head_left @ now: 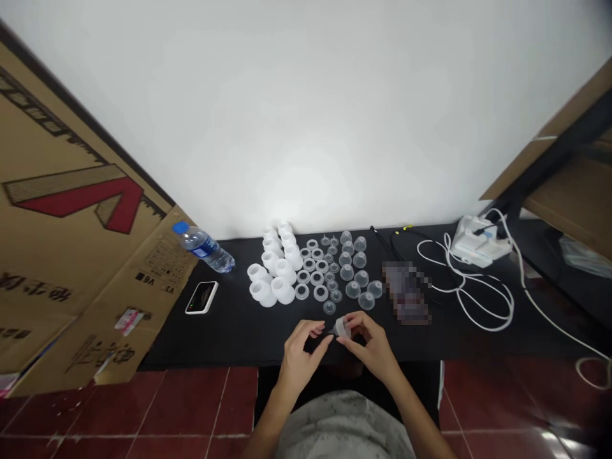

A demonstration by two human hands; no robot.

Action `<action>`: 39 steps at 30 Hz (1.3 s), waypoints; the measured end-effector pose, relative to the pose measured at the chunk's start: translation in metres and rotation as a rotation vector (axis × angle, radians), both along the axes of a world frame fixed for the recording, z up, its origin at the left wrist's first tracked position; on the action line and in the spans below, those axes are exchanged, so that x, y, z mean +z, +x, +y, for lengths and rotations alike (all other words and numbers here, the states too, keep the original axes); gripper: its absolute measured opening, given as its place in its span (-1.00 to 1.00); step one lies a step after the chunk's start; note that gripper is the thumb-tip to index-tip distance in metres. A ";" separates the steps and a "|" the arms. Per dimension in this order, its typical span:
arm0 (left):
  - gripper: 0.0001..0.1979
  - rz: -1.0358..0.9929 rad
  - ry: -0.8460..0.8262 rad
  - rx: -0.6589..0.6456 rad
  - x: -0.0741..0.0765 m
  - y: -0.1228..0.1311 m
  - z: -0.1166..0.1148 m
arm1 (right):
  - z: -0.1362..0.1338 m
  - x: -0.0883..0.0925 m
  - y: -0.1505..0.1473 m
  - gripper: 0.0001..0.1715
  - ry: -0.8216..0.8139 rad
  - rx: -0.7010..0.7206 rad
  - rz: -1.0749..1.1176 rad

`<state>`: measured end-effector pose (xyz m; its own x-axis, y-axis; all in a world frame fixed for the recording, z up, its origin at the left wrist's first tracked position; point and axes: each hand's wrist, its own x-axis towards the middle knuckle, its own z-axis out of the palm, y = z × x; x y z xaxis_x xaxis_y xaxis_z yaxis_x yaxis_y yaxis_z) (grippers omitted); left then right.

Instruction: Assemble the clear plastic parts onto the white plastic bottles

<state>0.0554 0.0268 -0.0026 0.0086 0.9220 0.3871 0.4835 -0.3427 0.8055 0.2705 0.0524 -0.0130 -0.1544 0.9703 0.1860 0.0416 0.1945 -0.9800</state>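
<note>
My right hand (370, 341) grips a translucent screw ring (342, 327) between thumb and fingers, just above the table's front edge. From the ring's left side a clear silicone teat (331, 331) points toward my left hand (301, 350). The left thumb and index finger are curled in a pinch around the teat's tip; exactly how they touch it is too small to see. Beyond my hands lie several loose clear teats (329, 307) and rows of flat translucent rings (320, 292). White bottles (283, 290) stand left of these, and clear domed caps (366, 300) to their right.
On the black table (229, 338) lie a water bottle (208, 248) and a white phone-like device (201, 298) at the left. A blurred-out flat object (406, 293), white cables (492, 328) and a power strip (478, 242) are at right. A cardboard sheet (71, 223) borders the left.
</note>
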 end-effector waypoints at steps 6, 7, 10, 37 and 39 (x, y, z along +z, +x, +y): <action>-0.82 0.092 0.152 0.339 0.021 -0.049 0.014 | 0.002 0.000 0.004 -0.38 0.025 0.052 -0.049; -0.81 0.127 0.172 0.380 0.026 -0.057 0.019 | 0.002 0.002 0.005 -0.49 0.041 0.075 -0.073; -0.69 0.332 0.195 0.401 0.039 -0.069 0.034 | 0.003 0.007 0.006 -0.66 0.073 0.083 -0.095; -0.43 0.056 -0.088 0.195 -0.017 -0.016 -0.001 | -0.001 0.002 0.001 -0.41 -0.075 0.019 0.001; -0.50 0.005 -0.121 0.202 -0.017 -0.025 -0.002 | -0.001 0.002 0.002 -0.38 -0.070 0.030 -0.020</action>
<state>0.0300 0.0245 -0.0195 -0.1794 0.9448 0.2743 0.5369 -0.1396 0.8320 0.2722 0.0518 -0.0106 -0.1865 0.9758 0.1142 0.0570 0.1268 -0.9903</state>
